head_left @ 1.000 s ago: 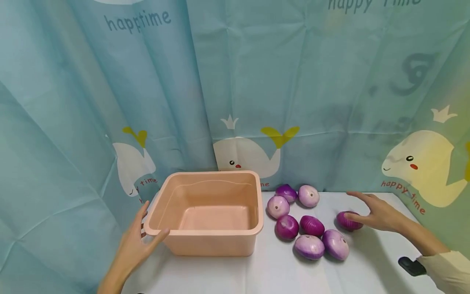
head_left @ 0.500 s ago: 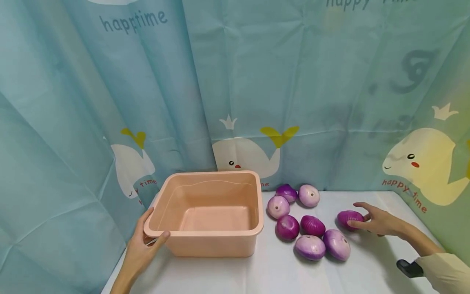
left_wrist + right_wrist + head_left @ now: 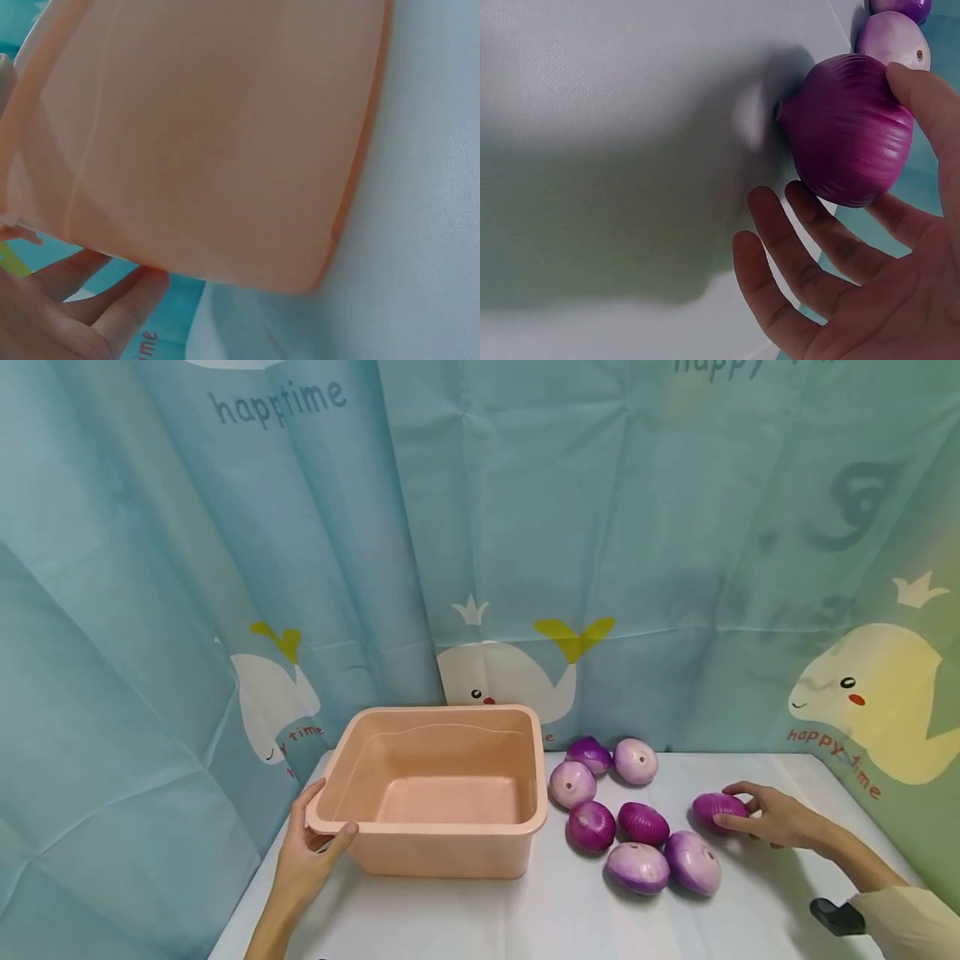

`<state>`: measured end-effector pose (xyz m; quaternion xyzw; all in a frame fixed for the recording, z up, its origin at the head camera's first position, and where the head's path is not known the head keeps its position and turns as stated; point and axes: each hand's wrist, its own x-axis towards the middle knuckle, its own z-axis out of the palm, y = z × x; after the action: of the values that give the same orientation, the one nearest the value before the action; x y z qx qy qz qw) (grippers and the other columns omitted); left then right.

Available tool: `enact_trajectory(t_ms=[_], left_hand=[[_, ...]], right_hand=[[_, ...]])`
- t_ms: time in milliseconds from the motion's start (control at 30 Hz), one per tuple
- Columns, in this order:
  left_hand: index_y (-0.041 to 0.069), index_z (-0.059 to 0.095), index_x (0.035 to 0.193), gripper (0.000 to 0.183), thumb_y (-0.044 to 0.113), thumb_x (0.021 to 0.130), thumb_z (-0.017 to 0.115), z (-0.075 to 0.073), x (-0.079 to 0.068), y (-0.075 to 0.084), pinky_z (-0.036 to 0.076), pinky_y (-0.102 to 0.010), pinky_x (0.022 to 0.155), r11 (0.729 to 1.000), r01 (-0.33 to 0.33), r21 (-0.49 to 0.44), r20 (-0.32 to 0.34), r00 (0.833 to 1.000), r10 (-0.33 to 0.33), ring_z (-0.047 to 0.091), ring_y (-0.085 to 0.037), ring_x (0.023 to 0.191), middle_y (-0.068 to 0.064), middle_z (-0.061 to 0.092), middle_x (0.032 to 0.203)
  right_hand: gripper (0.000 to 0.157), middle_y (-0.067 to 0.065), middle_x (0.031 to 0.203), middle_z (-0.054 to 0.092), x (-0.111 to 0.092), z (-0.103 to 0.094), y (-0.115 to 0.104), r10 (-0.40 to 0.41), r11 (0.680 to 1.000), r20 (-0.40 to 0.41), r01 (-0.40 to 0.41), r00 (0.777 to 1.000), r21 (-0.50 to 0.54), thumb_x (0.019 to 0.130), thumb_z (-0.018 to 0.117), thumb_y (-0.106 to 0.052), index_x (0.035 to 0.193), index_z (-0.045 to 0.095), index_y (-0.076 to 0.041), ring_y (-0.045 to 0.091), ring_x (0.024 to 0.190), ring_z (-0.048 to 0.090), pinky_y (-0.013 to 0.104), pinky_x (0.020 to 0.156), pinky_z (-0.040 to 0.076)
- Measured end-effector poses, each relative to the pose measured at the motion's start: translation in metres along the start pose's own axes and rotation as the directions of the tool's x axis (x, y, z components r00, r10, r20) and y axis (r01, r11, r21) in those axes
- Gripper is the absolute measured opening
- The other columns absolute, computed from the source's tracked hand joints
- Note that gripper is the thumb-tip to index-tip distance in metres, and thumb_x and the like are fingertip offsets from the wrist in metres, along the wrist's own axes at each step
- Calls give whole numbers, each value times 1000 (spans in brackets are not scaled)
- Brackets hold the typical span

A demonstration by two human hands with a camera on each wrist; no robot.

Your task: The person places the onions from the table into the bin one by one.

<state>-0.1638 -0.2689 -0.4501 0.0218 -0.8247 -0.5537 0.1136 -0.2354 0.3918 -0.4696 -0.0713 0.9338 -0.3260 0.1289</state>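
At the left, a peach-coloured plastic basin (image 3: 442,852) stands on the white table. My left hand (image 3: 303,860) grips its near left corner, thumb at the front rim and fingers along the left side. In the left wrist view, fingertips (image 3: 146,281) press against the basin wall (image 3: 202,150). Over on the right, my right hand (image 3: 783,818) holds a dark purple red onion (image 3: 716,811) between thumb and fingers. The right wrist view has the thumb on one side of this onion (image 3: 847,135) and fingers curled at the other, with the lower fingers spread off it.
Several more red onions (image 3: 637,868) lie grouped between the basin and my right hand, some dark purple, some pale. A blue curtain (image 3: 675,568) with whale prints hangs behind the white table (image 3: 570,918). A black object (image 3: 836,917) sits at the right sleeve.
My left hand has closed on the basin's corner, and the basin has shifted slightly right. My right hand has come down around the lone onion, its thumb and fingers drawing in.
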Motion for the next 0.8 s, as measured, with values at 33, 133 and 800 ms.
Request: enact_trajectory(t_ms=[33,133,800], left_hand=[[22,18,164,86,19,97,73,0,0,0,48,-11,85,1000,4,-1,2,1000,-4,58,3,102,-22,38,155],[23,18,164,86,21,97,73,0,-1,0,48,-12,85,1000,10,11,-3,1000,-10,58,2,102,-22,38,155],[24,25,162,82,13,96,74,6,-10,0,50,-13,84,990,5,-140,-55,998,-13,60,5,105,-22,41,155]], right_hand=[[63,13,96,63,-1,0,0,-3,1000,-1,3,1000,-1,95,73,-35,134,50,9,22,75,56,36,55,53],[61,15,99,64,-2,0,1,-8,1000,-4,8,1000,8,95,73,-33,133,51,9,23,76,58,36,55,53],[74,30,122,61,-7,-27,-34,-224,969,-159,201,962,-145,86,84,-30,142,47,2,20,84,67,32,65,52]])
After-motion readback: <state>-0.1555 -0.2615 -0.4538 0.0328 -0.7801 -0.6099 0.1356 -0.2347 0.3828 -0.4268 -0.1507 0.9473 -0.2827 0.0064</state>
